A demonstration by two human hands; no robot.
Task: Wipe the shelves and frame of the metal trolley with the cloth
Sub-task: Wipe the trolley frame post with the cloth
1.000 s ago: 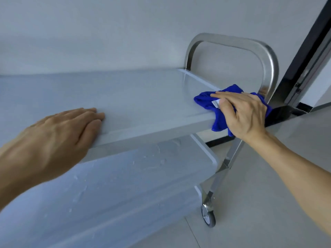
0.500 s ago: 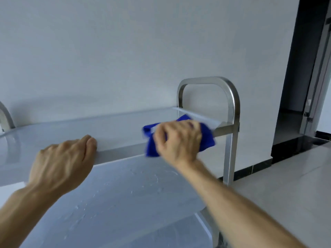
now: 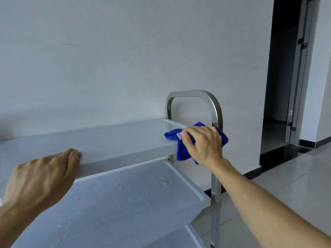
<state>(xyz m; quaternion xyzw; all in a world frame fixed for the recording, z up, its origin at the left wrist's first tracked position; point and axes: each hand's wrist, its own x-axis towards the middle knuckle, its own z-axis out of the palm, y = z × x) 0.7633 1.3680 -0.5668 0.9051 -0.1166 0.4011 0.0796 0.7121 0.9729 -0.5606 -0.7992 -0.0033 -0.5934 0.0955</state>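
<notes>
A metal trolley fills the lower left, with a top shelf (image 3: 114, 138), a middle shelf (image 3: 125, 199) carrying streaks and droplets, and part of a lower shelf (image 3: 172, 238). Its arched steel handle (image 3: 193, 93) rises at the right end. My right hand (image 3: 204, 144) presses a crumpled blue cloth (image 3: 172, 136) against the top shelf's front right corner, beside the handle post. My left hand (image 3: 43, 178) grips the front rim of the top shelf at the left, fingers curled over the edge.
A pale wall stands close behind the trolley. To the right is a dark doorway (image 3: 279, 86) with a metal door frame (image 3: 299, 86). Glossy light floor tiles (image 3: 286, 185) spread out to the right of the trolley.
My right hand has slid the cloth from the middle of the top shelf's front edge back to its right corner. The view has tilted up and back. My left hand stays on the rim.
</notes>
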